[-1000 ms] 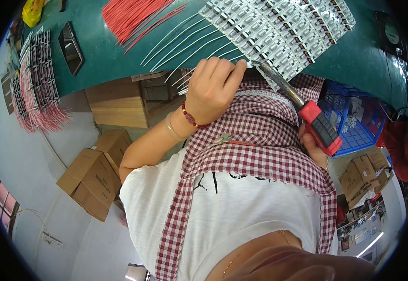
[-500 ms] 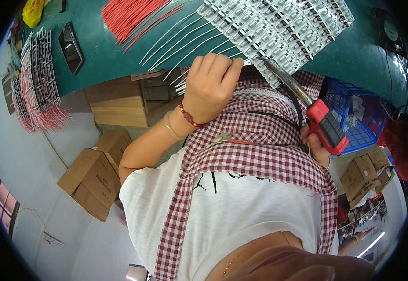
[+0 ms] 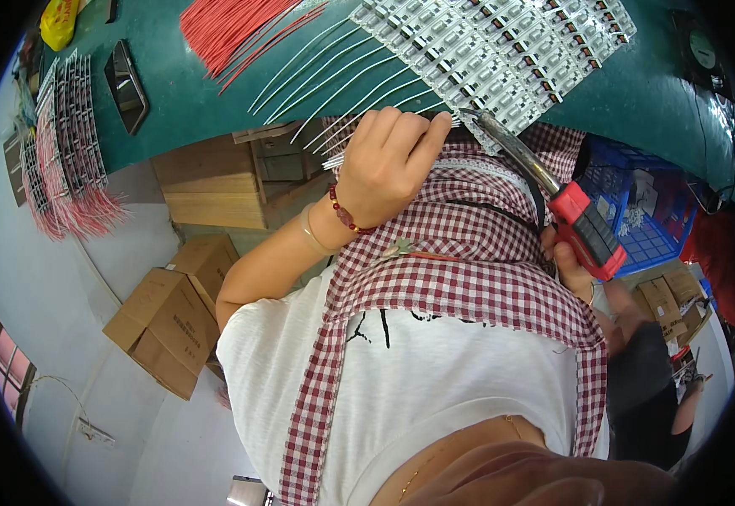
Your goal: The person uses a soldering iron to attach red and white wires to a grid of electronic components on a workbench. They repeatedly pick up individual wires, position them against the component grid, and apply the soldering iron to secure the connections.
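My left hand (image 3: 384, 160) is closed at the near left edge of a panel of small circuit boards (image 3: 477, 59). Its fingertips, turned away from me, pinch what looks like a white wire. Several white wires (image 3: 342, 91) fan out leftward from that edge. My right hand (image 3: 568, 261) grips the red and black handle of a soldering iron (image 3: 587, 228), partly hidden behind it. The iron's metal barrel slants up and left, its tip at the panel edge close to my left fingertips. Whether the tip touches a board is too small to tell.
On the green table (image 3: 190, 110) lie red wires (image 3: 233, 29), a phone (image 3: 126, 86) and a yellow bag (image 3: 59, 24). Wired board strips (image 3: 72, 126) hang over its left edge. Blue crates (image 3: 646, 219) stand right, cardboard boxes (image 3: 165, 320) lower left. Another person (image 3: 650, 396) is behind at right.
My left hand has shifted slightly down and right along the panel edge, and the iron's tip has dropped a little. Another person has come into view at the lower right.
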### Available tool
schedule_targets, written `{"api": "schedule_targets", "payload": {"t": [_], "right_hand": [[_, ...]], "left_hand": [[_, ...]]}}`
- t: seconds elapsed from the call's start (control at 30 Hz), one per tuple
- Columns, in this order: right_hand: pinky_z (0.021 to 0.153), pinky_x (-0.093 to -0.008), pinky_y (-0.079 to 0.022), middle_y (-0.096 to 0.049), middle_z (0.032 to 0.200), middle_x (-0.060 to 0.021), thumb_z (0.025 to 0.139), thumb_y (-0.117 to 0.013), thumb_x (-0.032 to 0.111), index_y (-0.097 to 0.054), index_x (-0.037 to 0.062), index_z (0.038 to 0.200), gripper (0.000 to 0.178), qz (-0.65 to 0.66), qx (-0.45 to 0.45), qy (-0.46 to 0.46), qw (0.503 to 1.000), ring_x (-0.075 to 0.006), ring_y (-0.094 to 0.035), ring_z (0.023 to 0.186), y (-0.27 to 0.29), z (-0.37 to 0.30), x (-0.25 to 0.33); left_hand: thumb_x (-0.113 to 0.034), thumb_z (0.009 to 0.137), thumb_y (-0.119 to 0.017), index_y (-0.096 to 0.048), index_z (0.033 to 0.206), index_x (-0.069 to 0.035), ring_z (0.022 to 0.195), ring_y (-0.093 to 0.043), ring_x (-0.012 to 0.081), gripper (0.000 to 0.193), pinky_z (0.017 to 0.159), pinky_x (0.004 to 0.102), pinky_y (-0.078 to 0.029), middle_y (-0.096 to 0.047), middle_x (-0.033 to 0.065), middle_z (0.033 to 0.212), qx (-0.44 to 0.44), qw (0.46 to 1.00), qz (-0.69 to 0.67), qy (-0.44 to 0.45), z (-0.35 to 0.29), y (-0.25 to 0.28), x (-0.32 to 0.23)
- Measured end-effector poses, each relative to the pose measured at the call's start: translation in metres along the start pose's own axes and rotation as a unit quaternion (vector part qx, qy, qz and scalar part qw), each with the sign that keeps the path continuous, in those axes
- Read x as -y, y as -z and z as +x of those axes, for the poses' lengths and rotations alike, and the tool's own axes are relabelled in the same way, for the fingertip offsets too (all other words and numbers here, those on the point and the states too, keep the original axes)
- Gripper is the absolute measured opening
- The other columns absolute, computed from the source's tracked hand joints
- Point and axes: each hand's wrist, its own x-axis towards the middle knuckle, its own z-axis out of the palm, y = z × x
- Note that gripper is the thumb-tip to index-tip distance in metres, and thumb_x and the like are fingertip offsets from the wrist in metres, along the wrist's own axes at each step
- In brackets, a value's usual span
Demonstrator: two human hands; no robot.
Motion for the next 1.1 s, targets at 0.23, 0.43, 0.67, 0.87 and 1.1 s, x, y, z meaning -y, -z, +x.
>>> {"api": "schedule_targets", "payload": {"t": [0.23, 0.43, 0.67, 0.87, 1.1], "right_hand": [[0.059, -0.034, -0.047, -0.064, 0.083, -0.0131, 0.08, -0.07, 0.014, -0.068, 0.0032, 0.096, 0.02, -0.111, 0.012, 0.023, 0.993, -0.0282, -0.063, 0.069, 0.0, -0.006, -0.009], [0.061, -0.0341, -0.048, -0.065, 0.084, -0.0124, 0.082, -0.07, 0.017, -0.068, 0.0033, 0.096, 0.02, -0.033, 0.002, 0.023, 0.999, -0.0275, -0.063, 0.07, 0.004, -0.011, -0.015], [0.061, -0.0326, -0.048, -0.064, 0.081, -0.0103, 0.084, -0.07, 0.023, -0.068, 0.0031, 0.096, 0.023, 0.021, 0.024, -0.031, 0.999, -0.0241, -0.063, 0.068, 0.01, -0.008, -0.007], [0.058, -0.0322, -0.046, -0.065, 0.08, -0.0082, 0.085, -0.069, 0.027, -0.067, 0.0039, 0.091, 0.024, 0.003, 0.038, -0.038, 0.999, -0.023, -0.061, 0.064, 0.013, -0.009, -0.005], [0.052, -0.0341, -0.044, -0.062, 0.079, -0.0088, 0.079, -0.071, 0.016, -0.067, 0.0059, 0.088, 0.015, -0.127, 0.017, 0.012, 0.992, -0.027, -0.059, 0.061, 0.008, -0.003, -0.002]], "left_hand": [[0.002, 0.065, -0.062, -0.068, 0.103, 0.001, 0.067, -0.05, 0.0205, 0.038, 0.059, 0.0318, -0.041, -0.054, 0.0063, 0.08, 0.003, 1.0, -0.004, -0.001, 0.003, -0.002, 0.0], [0.002, 0.066, -0.063, -0.068, 0.101, 0.001, 0.067, -0.05, 0.0208, 0.036, 0.059, 0.0318, -0.041, -0.054, 0.0067, 0.079, 0.001, 1.0, -0.001, 0.011, 0.002, -0.001, 0.001], [0.002, 0.067, -0.065, -0.068, 0.101, 0.001, 0.067, -0.051, 0.0208, 0.034, 0.058, 0.0319, -0.04, -0.055, 0.0064, 0.079, -0.001, 1.0, 0.0, 0.019, 0.003, -0.001, 0.003], [0.004, 0.064, -0.064, -0.068, 0.101, 0.002, 0.068, -0.051, 0.0208, 0.037, 0.059, 0.0319, -0.04, -0.055, 0.0067, 0.079, -0.008, 1.0, -0.028, 0.003, 0.002, 0.002, -0.003], [0.005, 0.063, -0.063, -0.068, 0.102, 0.002, 0.068, -0.05, 0.0216, 0.039, 0.059, 0.0318, -0.042, -0.053, 0.0069, 0.079, -0.008, 1.0, -0.023, 0.012, 0.001, -0.004, -0.001]]}}
